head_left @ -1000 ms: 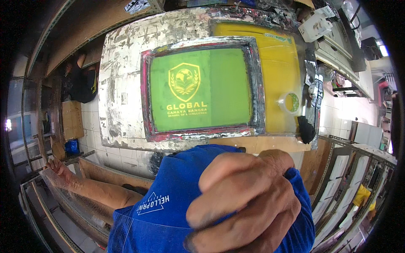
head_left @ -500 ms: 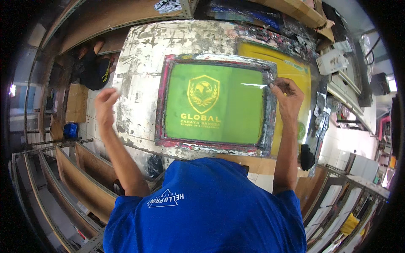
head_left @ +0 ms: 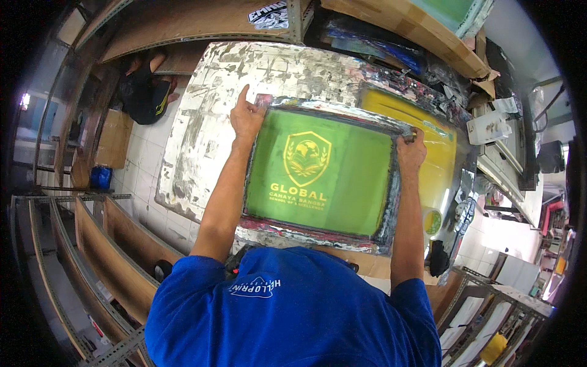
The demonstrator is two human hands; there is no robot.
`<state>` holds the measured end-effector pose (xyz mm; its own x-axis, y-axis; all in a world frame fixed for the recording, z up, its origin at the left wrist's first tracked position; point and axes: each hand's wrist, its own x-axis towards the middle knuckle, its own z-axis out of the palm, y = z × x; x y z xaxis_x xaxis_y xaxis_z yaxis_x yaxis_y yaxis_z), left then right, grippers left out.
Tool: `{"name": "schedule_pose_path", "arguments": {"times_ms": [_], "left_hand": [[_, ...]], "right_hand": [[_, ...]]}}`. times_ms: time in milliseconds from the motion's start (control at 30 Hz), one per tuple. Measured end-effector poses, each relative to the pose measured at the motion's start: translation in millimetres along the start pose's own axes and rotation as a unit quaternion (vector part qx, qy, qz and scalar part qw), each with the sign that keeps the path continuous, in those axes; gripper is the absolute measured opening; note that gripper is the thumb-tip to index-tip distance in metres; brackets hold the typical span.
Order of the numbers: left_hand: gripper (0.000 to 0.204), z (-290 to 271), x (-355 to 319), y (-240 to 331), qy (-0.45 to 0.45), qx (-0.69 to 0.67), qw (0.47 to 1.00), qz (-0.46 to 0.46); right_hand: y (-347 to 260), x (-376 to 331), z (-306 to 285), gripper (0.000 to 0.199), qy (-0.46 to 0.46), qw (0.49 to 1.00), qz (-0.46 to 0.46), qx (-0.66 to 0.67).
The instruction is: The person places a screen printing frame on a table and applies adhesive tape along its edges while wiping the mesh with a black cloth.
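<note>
A screen printing frame [head_left: 306, 240] with green mesh [head_left: 361, 174] and a yellow shield emblem lies before me, its rails smeared with paint. My left hand [head_left: 246, 119] is at its upper left corner, thumb side against the rail and index finger stretched out past it; the other fingers look curled at the edge. On the upper right side, my right hand [head_left: 411, 150] is closed round the rail. Whether a small clear piece is still between its fingers, I cannot make out.
Beneath the frame is a paint-stained white table [head_left: 189, 144]. A second, yellow screen [head_left: 437, 147] lies to the right. Wooden shelves [head_left: 122, 238] stand at the left, cardboard [head_left: 422, 37] at the far side. Past the table's far left, part of another person [head_left: 145, 95] shows.
My left hand has come in from the left to the frame's corner. My right hand, which pinched something clear and shiny, now grips the right rail. The whole view has tilted.
</note>
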<state>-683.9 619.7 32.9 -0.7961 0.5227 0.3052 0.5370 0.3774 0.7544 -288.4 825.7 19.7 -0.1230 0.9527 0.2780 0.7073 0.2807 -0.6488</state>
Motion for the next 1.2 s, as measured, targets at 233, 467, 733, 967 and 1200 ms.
{"name": "schedule_pose_path", "arguments": {"times_ms": [233, 467, 733, 967, 1200], "left_hand": [[0.049, 26.2, -9.5, -9.2, 0.023, 0.070, 0.997, -0.038], [0.047, 33.8, -13.4, -9.4, 0.000, 0.151, 0.986, -0.075], [0.044, 39.3, -11.5, -6.0, -0.019, 0.223, 0.973, -0.061], [0.045, 41.5, -11.2, 0.3, -0.018, 0.261, 0.963, -0.059], [0.049, 38.8, 3.0, 8.4, -0.075, 0.281, 0.944, -0.155]], "right_hand": [[7.6, -1.9, 18.9, 0.051, 0.015, 0.997, -0.036, -0.074], [-1.8, -2.0, 19.2, 0.056, -0.005, 0.987, -0.022, -0.160], [0.5, 1.3, 25.0, 0.056, -0.020, 0.979, -0.028, -0.202], [-5.1, -0.1, 23.7, 0.064, -0.042, 0.972, -0.009, -0.230], [-14.1, -1.6, 20.5, 0.069, -0.011, 0.971, -0.040, -0.235]]}}
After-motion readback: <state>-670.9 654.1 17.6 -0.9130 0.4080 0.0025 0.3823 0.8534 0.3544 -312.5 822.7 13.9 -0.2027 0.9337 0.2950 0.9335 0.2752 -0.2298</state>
